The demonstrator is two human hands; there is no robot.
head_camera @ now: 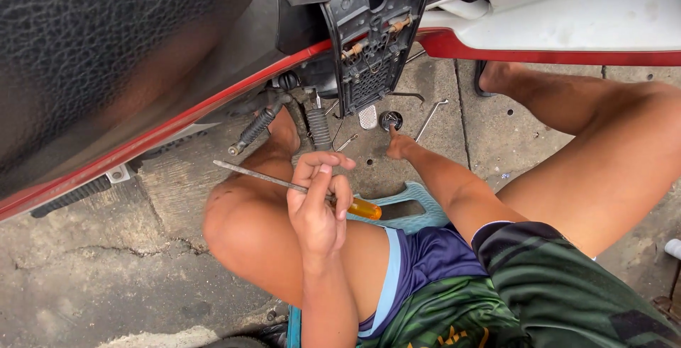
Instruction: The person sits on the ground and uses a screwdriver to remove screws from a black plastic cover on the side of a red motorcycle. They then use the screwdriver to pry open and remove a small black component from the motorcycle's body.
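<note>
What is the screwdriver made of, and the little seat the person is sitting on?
The screwdriver in the left hand has a long grey shaft with a dull shine, so it looks like metal. Its handle is see-through orange and glossy, most likely plastic. The stool is pale blue with a woven-looking moulded edge, probably plastic too, though most of it is hidden under the legs.

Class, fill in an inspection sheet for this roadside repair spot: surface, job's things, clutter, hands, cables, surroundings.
Surface: cracked concrete pavement, stained.
Job's things: long screwdriver with amber handle; small round black part on the ground.
Clutter: metal rods and a small silver plate lying loose near the round part.
Hands: left hand grips the screwdriver; right hand reaches to the round part.
Cables: nothing seen.
Surroundings: red and white scooter overhead, black seat, blue plastic stool under the person.
</note>
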